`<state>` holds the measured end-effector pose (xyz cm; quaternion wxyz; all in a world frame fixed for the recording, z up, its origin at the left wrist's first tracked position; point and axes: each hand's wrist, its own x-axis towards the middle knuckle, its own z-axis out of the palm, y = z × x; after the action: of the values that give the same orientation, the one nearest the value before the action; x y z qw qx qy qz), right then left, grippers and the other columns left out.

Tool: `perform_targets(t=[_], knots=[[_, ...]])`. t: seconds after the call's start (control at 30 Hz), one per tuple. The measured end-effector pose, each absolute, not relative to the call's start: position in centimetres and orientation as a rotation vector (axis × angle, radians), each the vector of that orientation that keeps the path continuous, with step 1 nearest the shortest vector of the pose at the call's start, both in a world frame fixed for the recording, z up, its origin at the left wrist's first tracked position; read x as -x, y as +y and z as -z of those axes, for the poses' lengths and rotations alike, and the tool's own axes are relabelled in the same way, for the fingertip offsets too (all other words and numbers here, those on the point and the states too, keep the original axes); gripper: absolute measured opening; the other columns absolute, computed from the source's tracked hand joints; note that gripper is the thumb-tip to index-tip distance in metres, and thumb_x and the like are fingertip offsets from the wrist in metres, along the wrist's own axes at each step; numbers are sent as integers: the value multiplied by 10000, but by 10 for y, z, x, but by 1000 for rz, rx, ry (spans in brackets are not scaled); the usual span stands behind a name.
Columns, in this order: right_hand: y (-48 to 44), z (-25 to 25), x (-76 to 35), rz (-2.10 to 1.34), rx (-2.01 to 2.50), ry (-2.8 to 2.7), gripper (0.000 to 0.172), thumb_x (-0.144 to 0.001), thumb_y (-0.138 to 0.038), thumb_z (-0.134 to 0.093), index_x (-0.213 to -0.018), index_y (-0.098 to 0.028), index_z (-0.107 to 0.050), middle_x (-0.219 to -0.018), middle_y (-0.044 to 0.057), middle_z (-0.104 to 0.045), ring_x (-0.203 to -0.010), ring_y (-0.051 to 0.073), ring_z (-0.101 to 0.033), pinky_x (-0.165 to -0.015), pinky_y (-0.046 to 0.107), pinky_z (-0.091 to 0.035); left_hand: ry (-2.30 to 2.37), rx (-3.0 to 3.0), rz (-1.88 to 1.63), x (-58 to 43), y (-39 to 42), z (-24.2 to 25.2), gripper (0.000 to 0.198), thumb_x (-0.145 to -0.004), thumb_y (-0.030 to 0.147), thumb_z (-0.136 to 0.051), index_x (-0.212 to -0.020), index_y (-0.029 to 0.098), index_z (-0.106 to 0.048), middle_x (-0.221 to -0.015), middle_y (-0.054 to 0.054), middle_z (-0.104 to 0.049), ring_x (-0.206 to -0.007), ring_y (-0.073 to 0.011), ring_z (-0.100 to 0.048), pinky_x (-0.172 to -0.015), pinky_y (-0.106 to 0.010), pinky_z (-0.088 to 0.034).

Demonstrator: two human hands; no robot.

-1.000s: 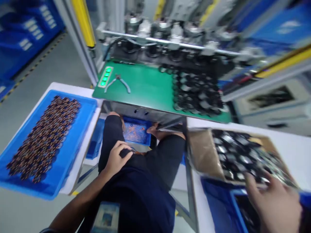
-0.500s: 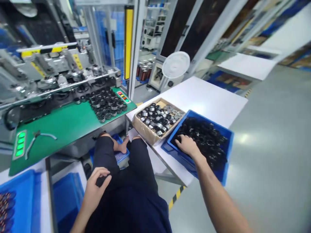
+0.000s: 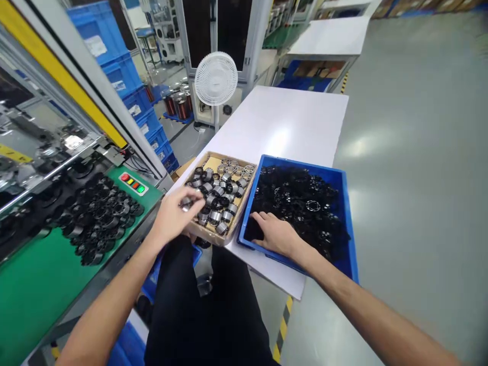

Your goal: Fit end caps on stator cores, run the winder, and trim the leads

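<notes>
My left hand [image 3: 173, 216] reaches over the near corner of a cardboard box [image 3: 202, 234] full of metal rings [image 3: 219, 190]; its fingers are pinched on one metal ring [image 3: 186, 204]. My right hand [image 3: 276, 234] rests inside a blue bin [image 3: 348, 229] of black ring-shaped parts [image 3: 301, 203], fingers curled at the bin's near left corner on the black parts. Box and bin stand side by side on a white table [image 3: 297, 122].
A green work surface [image 3: 34, 284] at left carries several black round parts [image 3: 102, 213] and a button panel [image 3: 132, 183]. A machine frame with a yellow strip [image 3: 57, 71] rises behind. A white fan [image 3: 216, 79] stands beyond the table. Grey floor lies to the right.
The view has swung right. My left hand left my lap and went up to the cardboard box, closing on a ring. My right hand stays in the blue bin.
</notes>
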<state>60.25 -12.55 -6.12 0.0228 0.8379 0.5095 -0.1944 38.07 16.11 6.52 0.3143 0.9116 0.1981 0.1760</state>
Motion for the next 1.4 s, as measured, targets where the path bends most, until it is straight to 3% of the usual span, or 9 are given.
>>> perform_targets(t=[0.23,0.47,0.6,0.73,0.9,1.03,1.17,1.3,1.4], knots=[[-120,53,-609,711,-2497,1567,622,-1020,-284,-835,-1623,-184,-715,-1494,203,-850,-1441,442,-785,-1033,495,-737,508,-2694,-67,-611,240,-14,238,-1028,158,-792,-1195,264,-924,-1370,-124,-918,-1321,-382,-851,-1246,-519,-657],[-118,46,-606,792,-2459,1510,545,-1177,-414,-783,-1658,-170,-711,-1552,247,-808,-1456,475,-773,-1009,531,-749,388,-2786,240,-670,265,34,454,-776,49,-931,-1163,285,-924,-1232,-61,-945,-1268,-379,-854,-1254,-495,-651],[-118,42,-605,864,-2443,1528,460,-1177,-258,-746,-1632,-192,-719,-1459,197,-835,-1333,394,-850,-1010,451,-730,361,-2774,223,-667,268,33,323,-829,42,-879,-1036,283,-936,-1164,-52,-946,-1281,-363,-866,-1294,-499,-647],[-116,42,-604,897,-2489,1525,490,-1155,-220,-746,-1641,-176,-695,-1425,188,-828,-1237,383,-899,-939,422,-697,412,-2728,53,-648,268,14,297,-914,78,-842,-1129,253,-950,-1233,-86,-952,-1300,-371,-874,-1309,-546,-665],[-119,48,-610,987,-2557,1558,333,-1207,-296,-784,-1533,-232,-759,-1403,125,-839,-1128,330,-925,-905,382,-665,476,-2053,-283,-590,242,-22,205,-1056,169,-785,-1249,234,-762,-1405,-95,-893,-1191,-258,-885,-1011,-410,-765],[-127,55,-613,1016,-2634,1612,193,-1211,-238,-763,-1395,-257,-819,-1384,101,-824,-1095,261,-907,-920,327,-636,525,-1324,-256,-511,200,-39,388,-938,210,-920,-1277,207,-730,-1462,-143,-870,-1198,-234,-878,-852,-261,-709],[-132,62,-614,1028,-2698,1678,213,-1076,-211,-914,-1277,-248,-856,-1320,94,-837,-1015,254,-876,-870,328,-605,596,-1017,-202,-424,160,-38,527,-823,183,-904,-1339,162,-802,-1418,-169,-891,-1093,-232,-862,-761,-248,-689],[-136,65,-628,985,-2841,1715,128,-1068,-164,-827,-1167,-243,-850,-1214,83,-858,-996,239,-848,-910,332,-610,686,-955,-143,-357,130,-26,434,-986,428,-1015,-1268,156,-829,-1200,-145,-893,-900,-206,-791,-618,-232,-609],[-140,65,-644,922,-2987,1685,119,-1047,-232,-827,-1164,-241,-844,-1160,73,-880,-940,236,-833,-908,339,-631,717,-1100,-127,-327,114,-19,613,-1081,723,-991,-1190,144,-818,-912,-84,-806,-726,-157,-668,-540,-191,-477]])
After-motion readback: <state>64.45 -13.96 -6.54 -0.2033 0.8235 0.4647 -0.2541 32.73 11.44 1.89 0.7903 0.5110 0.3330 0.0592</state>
